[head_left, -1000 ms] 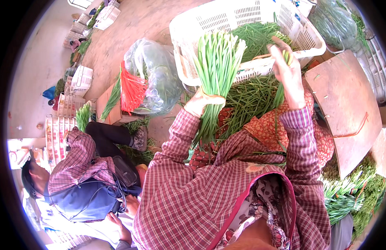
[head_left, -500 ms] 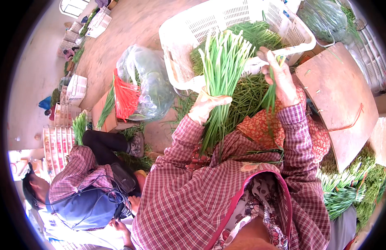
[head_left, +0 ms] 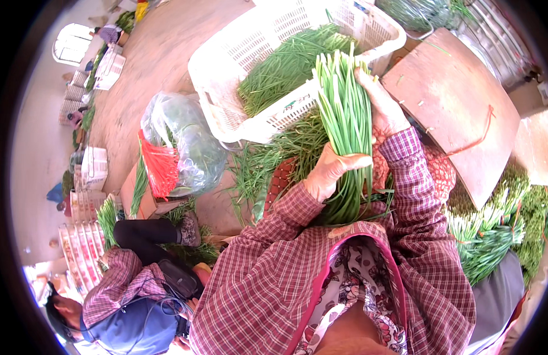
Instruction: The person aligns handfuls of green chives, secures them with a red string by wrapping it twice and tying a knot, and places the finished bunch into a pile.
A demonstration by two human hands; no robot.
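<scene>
A thick bunch of green garlic chives (head_left: 345, 109), pale cut ends upward, stands in front of my chest. My left hand (head_left: 332, 171) is wrapped round its lower part, thumb across the front. Higher up, my right hand (head_left: 383, 106) is closed against the bunch's right side; some of its fingers are hidden behind the stalks. The leafy ends bend down toward my lap. Just beyond, a white plastic basket (head_left: 206, 80) holds more chives (head_left: 285, 68). Loose stalks (head_left: 297, 142) lie in a heap between the basket and my left forearm.
A board (head_left: 457, 100) with a red tie on it leans at the right, above tied bundles (head_left: 487, 242). To the left are a clear plastic bag (head_left: 197, 148) and red ties (head_left: 159, 168). A co-worker (head_left: 129, 296) sits at lower left.
My right hand has brought its few stalks to the bunch and now closes on its side. The bunch has shifted right and nearer to me. The whole view has turned somewhat.
</scene>
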